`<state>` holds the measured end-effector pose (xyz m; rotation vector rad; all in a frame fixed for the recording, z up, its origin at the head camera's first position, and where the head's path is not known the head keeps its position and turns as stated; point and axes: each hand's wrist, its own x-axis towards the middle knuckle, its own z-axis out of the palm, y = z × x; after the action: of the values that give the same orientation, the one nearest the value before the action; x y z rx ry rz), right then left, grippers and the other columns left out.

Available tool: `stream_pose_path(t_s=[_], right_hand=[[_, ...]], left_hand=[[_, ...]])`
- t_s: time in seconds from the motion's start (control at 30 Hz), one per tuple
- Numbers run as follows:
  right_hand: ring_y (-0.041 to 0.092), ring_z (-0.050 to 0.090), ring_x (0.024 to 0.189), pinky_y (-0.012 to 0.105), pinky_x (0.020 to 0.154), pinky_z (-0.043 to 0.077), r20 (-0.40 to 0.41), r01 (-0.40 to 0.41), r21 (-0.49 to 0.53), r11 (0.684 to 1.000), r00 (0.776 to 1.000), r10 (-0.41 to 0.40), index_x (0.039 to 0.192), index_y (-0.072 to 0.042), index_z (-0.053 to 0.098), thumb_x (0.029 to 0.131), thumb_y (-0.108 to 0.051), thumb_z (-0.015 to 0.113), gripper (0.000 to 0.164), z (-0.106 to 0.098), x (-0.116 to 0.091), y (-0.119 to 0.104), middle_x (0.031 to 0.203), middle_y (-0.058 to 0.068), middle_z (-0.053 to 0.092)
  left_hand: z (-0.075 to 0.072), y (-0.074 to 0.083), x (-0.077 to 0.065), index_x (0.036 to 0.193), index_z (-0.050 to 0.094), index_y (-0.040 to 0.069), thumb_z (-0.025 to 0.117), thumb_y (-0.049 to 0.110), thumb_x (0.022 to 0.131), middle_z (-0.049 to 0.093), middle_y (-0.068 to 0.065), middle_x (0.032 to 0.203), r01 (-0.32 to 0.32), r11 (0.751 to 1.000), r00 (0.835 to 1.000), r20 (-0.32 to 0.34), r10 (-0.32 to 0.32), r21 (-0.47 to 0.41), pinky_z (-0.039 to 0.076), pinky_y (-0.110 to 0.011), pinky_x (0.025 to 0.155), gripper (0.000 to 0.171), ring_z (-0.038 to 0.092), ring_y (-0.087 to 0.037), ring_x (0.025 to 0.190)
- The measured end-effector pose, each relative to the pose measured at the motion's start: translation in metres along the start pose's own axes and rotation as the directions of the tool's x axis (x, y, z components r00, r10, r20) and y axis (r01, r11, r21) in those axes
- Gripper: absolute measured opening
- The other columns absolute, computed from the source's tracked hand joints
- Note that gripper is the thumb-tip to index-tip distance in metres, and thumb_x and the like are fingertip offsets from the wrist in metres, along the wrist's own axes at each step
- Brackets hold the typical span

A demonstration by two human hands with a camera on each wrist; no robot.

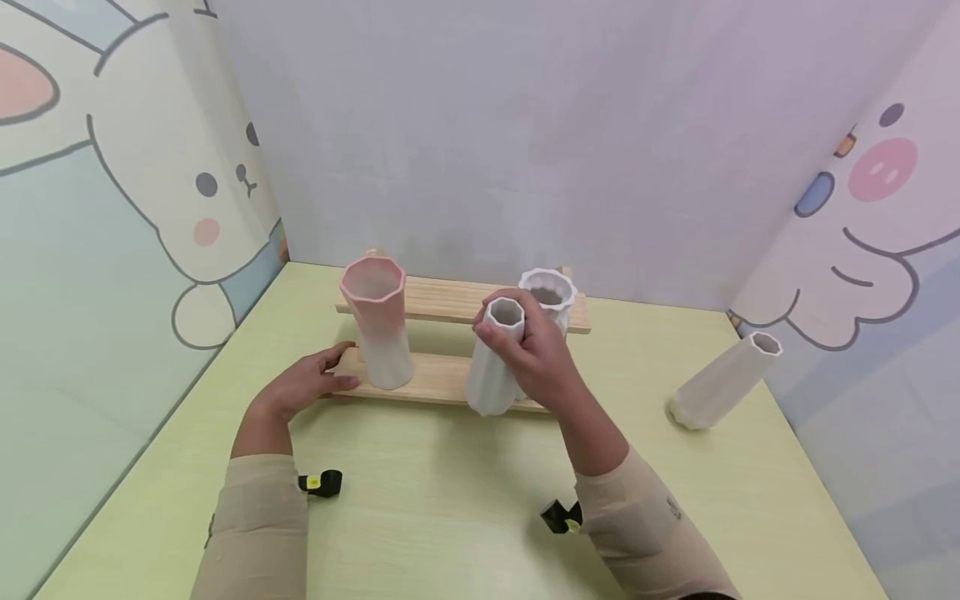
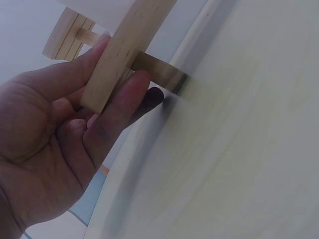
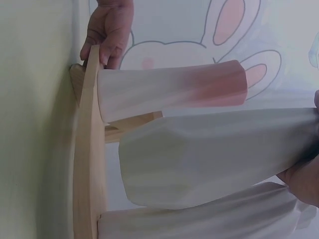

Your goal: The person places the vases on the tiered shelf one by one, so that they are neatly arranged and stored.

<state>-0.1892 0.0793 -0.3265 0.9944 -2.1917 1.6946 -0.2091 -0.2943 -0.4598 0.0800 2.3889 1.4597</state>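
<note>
My left hand [image 1: 303, 385] grips the left end of the lower board of a two-tier wooden rack [image 1: 438, 375]; the left wrist view shows thumb and fingers around the board end [image 2: 107, 74]. My right hand [image 1: 542, 354] holds a slim white fluted vase [image 1: 489, 385] around its upper part. In the right wrist view, a gap separates that vase's base [image 3: 149, 169] from the lower board. A pink-and-white vase [image 1: 386, 342] stands upright on the board, near my left hand. Another white vase with a scalloped rim [image 1: 564, 302] stands at the right, partly hidden behind my right hand.
A white vase [image 1: 720, 383] leans at a slant on the right of the pale green table [image 1: 450, 533]. The rack's upper board [image 1: 457, 298] lies farther back. Walls with cartoon animals [image 1: 135, 108] enclose the back and sides. Black wrist devices [image 1: 326, 483] show by both sleeves.
</note>
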Motion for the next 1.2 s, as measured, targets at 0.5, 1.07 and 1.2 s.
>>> stream_pose_path(t_s=[0.5, 1.07, 1.2], right_hand=[[0.016, 0.062, 0.086, 0.032, 0.077, 0.054, 0.003, -0.014, 0.022, 1.0, 1.0, 0.013, 0.114, -0.006, 0.054, 0.096, -0.015, 0.064, 0.023, 0.009, 0.017, 0.006, 0.098, 0.007, 0.066], [0.016, 0.063, 0.083, 0.032, 0.073, 0.054, -0.003, -0.015, 0.004, 1.0, 1.0, 0.015, 0.115, -0.008, 0.055, 0.096, -0.025, 0.063, 0.027, 0.012, 0.028, 0.006, 0.095, 0.006, 0.067], [0.015, 0.062, 0.082, 0.033, 0.073, 0.054, -0.001, -0.019, -0.008, 1.0, 1.0, 0.019, 0.115, -0.011, 0.055, 0.096, -0.033, 0.064, 0.03, 0.014, 0.033, 0.005, 0.095, 0.003, 0.067]], left_hand=[[0.0, -0.001, 0.001, 0.159, 0.018, 0.019, 0.071, 0.046, 0.087, 0.014, -0.013, 0.164, -0.006, 1.0, 1.0, -0.004, 0.006, 0.017, 0.02, -0.063, 0.116, 0.093, 0.017, -0.038, 0.148], [0.0, 0.0, 0.0, 0.159, 0.018, 0.019, 0.071, 0.045, 0.087, 0.013, -0.014, 0.164, -0.008, 1.0, 1.0, -0.008, 0.008, 0.015, 0.023, -0.061, 0.115, 0.093, 0.018, -0.038, 0.148], [0.0, -0.001, 0.0, 0.159, 0.017, 0.019, 0.072, 0.045, 0.087, 0.013, -0.013, 0.164, 0.0, 1.0, 1.0, -0.01, 0.0, 0.013, 0.025, -0.06, 0.115, 0.094, 0.019, -0.038, 0.148]])
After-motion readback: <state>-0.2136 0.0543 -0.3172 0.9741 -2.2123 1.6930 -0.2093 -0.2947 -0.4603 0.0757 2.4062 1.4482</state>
